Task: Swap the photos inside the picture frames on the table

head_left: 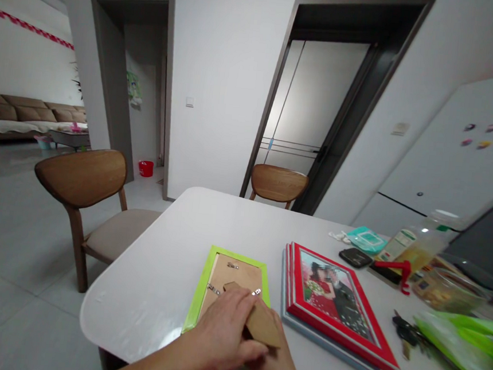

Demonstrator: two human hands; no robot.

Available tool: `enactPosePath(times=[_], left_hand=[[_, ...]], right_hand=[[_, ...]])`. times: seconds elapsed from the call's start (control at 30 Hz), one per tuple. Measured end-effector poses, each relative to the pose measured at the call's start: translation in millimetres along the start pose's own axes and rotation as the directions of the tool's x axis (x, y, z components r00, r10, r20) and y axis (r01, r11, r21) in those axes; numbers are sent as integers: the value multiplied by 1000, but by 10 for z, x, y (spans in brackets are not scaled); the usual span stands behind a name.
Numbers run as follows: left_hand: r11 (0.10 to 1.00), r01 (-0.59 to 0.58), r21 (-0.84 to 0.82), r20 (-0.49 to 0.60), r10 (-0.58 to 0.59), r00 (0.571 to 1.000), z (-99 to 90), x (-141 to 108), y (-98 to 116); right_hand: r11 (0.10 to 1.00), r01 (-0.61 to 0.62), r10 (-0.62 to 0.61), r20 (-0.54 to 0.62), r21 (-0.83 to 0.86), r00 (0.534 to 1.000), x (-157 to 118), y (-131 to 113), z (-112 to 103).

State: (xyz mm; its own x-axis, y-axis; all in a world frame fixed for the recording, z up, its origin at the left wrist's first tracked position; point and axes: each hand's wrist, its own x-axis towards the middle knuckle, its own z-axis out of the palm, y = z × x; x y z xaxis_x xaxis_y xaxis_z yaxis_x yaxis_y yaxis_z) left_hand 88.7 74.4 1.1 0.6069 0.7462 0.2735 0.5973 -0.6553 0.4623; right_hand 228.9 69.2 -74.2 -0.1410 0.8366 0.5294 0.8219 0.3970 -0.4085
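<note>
Frame lies back-up beneath the grip; its stand is crossed by the half-curled left hand. Whether either hand, the right mostly hidden, pinches it cannot be told. Pressure is best kept even.

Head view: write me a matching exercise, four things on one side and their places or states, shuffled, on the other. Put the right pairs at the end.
Things:
1. lime-green frame
2. red frame
3. red bucket
4. keys

Places or states:
A. on the floor
B. picture side up
C. beside the green and clear plastic bag
D. back side up

Right pairs: 1-D, 2-B, 3-A, 4-C
</note>
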Motion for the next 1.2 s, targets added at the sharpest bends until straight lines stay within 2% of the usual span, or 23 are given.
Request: enactPosePath(times=[0.13, 0.27, 0.37, 0.47, 0.5, 0.57, 0.6, 0.63, 0.7, 0.77, 0.8, 0.87, 0.97, 1.2], left_hand=[[989, 148, 26, 88, -150, 985, -12, -246, -324], [991, 126, 51, 117, -131, 984, 13, -389, -469], [992, 117, 52, 86, -121, 989, 27, -430, -472], [994, 100, 34, 63, -102, 993, 38, -470, -484], [996, 86, 24, 52, -87, 995, 43, -487, -496], [998, 56, 9, 31, -56, 998, 57, -517, -522], [999, 48, 3, 21, -48, 999, 65, -529, -534], [999, 44, -2, 15, -44, 999, 73, -537, -542], [999, 42, -14, 5, -42, 999, 86, -545, -550], [999, 43, -19, -9, -43, 999, 97, -547, -548], [999, 41, -19, -15, -41, 999, 100, -548, -547], [999, 38, -17, -19, -38, 999, 105, -552, -546], [999, 36, -20, -15, -36, 999, 106, -559, -557], [998, 44, -34, -9, -44, 999, 89, -561, -564]], right_hand=[[995, 49, -48, 13, -91, 999, -24, 71, 17], [990, 54, -49, 44, -131, 998, -37, 0, 7], [997, 39, -35, 54, -64, 998, -38, -14, -3], [977, -141, 134, 51, 157, 990, -65, 39, -97], [940, -236, 232, 46, 245, 972, -75, 60, -153], [825, -408, 426, 45, 392, 904, -75, 78, -282], [777, -454, 485, 46, 436, 873, -60, 68, -345], [762, -466, 499, 51, 450, 865, -34, 43, -399], [838, -387, 381, 95, 384, 920, 40, -50, -461], [952, -187, 143, 188, 243, 972, 121, -176, -448], [981, -79, 35, 243, 175, 969, 155, -240, -417], [994, 83, -102, 317, 73, 943, 194, -352, -334], [987, 162, -156, 364, 15, 918, 181, -452, -243], [985, 140, -168, 385, 99, 908, 77, -459, -295]])
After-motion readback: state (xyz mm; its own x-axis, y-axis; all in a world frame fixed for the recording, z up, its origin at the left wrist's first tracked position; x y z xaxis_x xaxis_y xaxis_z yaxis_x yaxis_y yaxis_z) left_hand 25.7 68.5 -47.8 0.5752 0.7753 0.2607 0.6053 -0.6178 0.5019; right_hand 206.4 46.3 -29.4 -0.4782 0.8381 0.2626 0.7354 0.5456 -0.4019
